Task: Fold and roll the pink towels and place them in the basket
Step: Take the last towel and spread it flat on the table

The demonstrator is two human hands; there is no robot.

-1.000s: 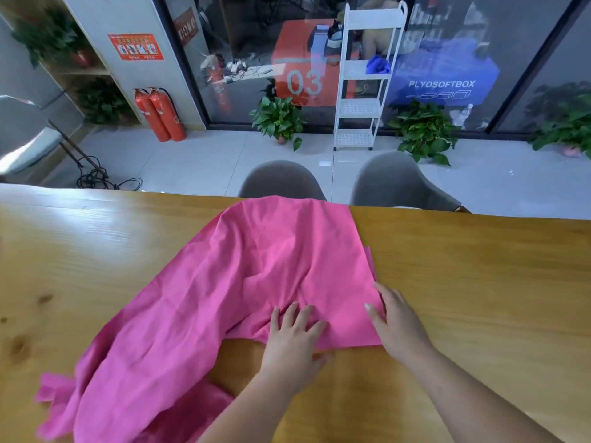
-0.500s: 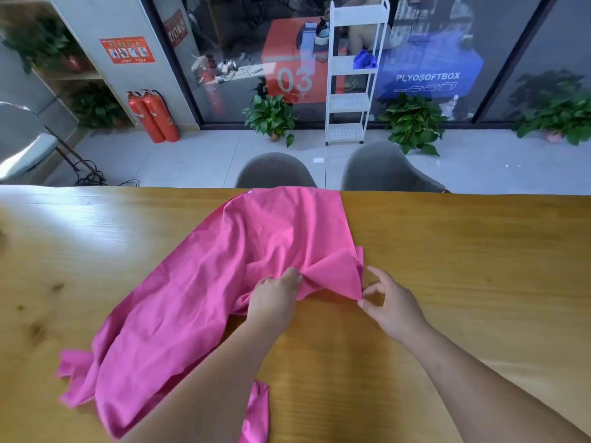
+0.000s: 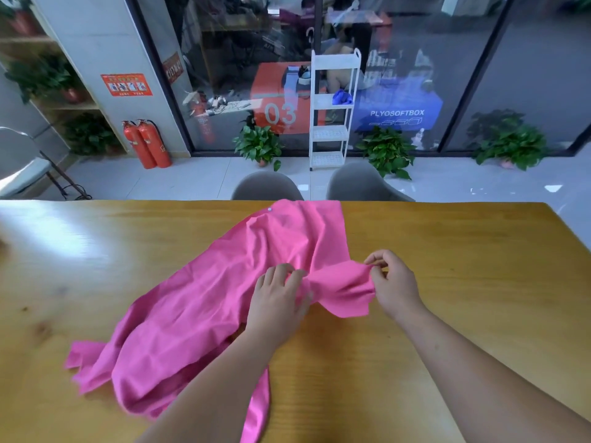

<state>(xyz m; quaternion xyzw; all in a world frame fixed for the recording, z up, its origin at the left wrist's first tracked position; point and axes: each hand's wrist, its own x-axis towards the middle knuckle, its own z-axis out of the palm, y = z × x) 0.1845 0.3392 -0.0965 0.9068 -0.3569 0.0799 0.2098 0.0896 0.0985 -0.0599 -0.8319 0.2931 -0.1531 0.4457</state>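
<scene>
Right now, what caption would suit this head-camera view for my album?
Left hand and right hand pinch one end of a crumpled pink towel on a wooden table.

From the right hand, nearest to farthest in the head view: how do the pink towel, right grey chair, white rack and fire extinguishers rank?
1. pink towel: pinched by the right hand.
2. right grey chair: just beyond the table.
3. white rack: behind that chair.
4. fire extinguishers: far left, at the wall.

Right hand now pinches pink towel corner, lifted; left hand bunches cloth
</scene>
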